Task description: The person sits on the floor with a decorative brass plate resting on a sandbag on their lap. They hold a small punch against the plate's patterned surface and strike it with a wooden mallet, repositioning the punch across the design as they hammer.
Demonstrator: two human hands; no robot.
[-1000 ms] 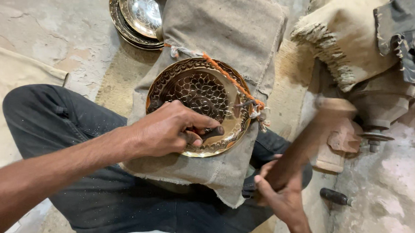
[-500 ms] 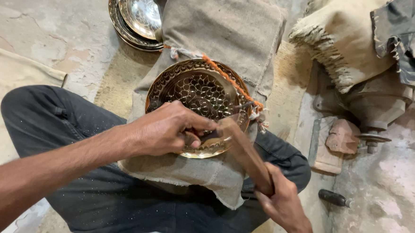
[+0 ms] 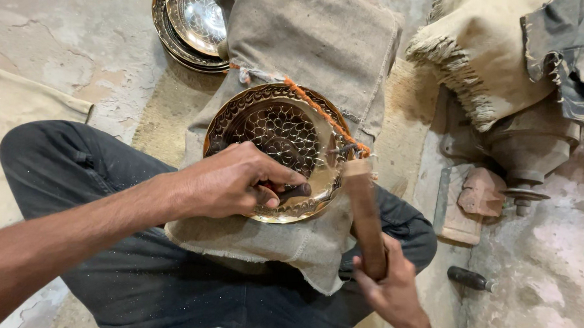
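Observation:
An embossed brass plate [image 3: 273,128] lies on a burlap cloth [image 3: 312,43] over my lap. My left hand [image 3: 229,180] rests on the plate's near rim, its fingers closed on a small dark punch [image 3: 293,192] set against the metal. My right hand [image 3: 392,288] grips the lower end of a wooden mallet [image 3: 364,213]. The mallet stands nearly upright, its head beside the plate's right edge. An orange cord [image 3: 319,112] runs across the plate's right side.
A stack of finished brass plates [image 3: 191,23] sits at the top left. Frayed sacks [image 3: 492,47] cover a grey metal machine part [image 3: 527,148] at right. A wooden block [image 3: 457,208], a stone [image 3: 483,190] and a dark-handled tool [image 3: 470,278] lie on the concrete floor.
The mallet swung from far right down onto the punch, then lifted to upright beside the plate. My left hand stayed on the punch.

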